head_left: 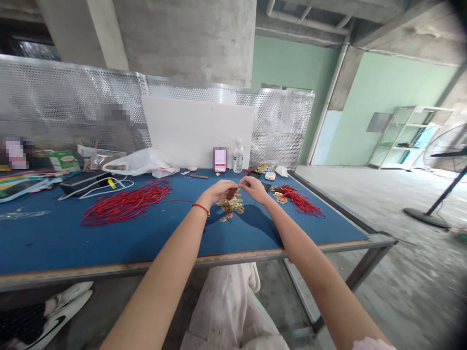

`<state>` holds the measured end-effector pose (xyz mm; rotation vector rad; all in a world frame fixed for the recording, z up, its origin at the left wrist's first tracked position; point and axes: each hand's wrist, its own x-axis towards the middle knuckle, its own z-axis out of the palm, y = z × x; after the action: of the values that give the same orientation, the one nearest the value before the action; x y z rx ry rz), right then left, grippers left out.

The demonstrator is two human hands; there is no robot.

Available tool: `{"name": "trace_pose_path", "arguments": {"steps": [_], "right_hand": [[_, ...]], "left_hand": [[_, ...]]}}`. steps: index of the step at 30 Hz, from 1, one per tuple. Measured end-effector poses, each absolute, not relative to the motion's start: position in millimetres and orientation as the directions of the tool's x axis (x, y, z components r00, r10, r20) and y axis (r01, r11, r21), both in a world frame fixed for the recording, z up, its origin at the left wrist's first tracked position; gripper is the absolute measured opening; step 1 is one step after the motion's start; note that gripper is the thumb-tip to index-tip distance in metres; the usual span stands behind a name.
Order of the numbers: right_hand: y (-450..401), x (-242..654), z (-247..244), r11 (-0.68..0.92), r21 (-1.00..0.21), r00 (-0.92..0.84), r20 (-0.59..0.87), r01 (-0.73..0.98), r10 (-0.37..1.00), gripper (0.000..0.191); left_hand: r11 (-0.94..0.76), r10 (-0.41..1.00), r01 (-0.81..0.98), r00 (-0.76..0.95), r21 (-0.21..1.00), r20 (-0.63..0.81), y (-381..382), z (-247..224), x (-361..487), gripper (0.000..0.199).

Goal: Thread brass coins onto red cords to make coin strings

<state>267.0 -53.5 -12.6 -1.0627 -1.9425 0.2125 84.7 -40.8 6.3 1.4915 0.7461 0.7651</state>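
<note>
My left hand, with a red cord bracelet on its wrist, is closed in a pinch on a red cord that looks bunched or knotted. A thin loop of it hangs below the fingers. Right beside it, my right hand has its fingertips pressed together close to the same cord; what lies between them is too small to make out. Under both hands, gold-coloured coins with holes lie scattered on the blue tabletop. A strand runs left from my hands toward a heap of long red cords.
To the right lie more coins with bundled red cords. A phone and a water bottle stand at the back against a white board. Plastic bags and a black box with a white cable sit left.
</note>
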Motion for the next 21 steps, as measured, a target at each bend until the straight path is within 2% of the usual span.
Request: {"name": "trace_pose_path", "arguments": {"steps": [7, 15, 19, 21], "right_hand": [[-52.2, 265.6, -12.9, 0.589, -0.539, -0.208, 0.606, 0.602, 0.768, 0.010], [-53.7, 263.1, -9.0, 0.529, -0.582, -0.159, 0.567, 0.617, 0.809, 0.011], [-54.6, 264.5, -10.5, 0.494, -0.541, -0.139, 0.566, 0.681, 0.812, 0.009], [-56.1, 265.3, -10.5, 0.526, -0.481, -0.151, 0.621, 0.702, 0.769, 0.005]], "left_hand": [[-0.022, 0.849, 0.015, 0.529, 1.000, 0.011, -37.8, 5.2, 85.7, 0.011], [-0.052, 0.860, 0.101, 0.511, 0.994, -0.007, -38.1, 8.1, 84.1, 0.014], [-0.043, 0.866, 0.130, 0.498, 0.991, -0.028, -37.8, 7.9, 83.7, 0.016], [-0.044, 0.878, 0.134, 0.478, 0.990, -0.026, -37.6, 7.7, 83.6, 0.016]]}}
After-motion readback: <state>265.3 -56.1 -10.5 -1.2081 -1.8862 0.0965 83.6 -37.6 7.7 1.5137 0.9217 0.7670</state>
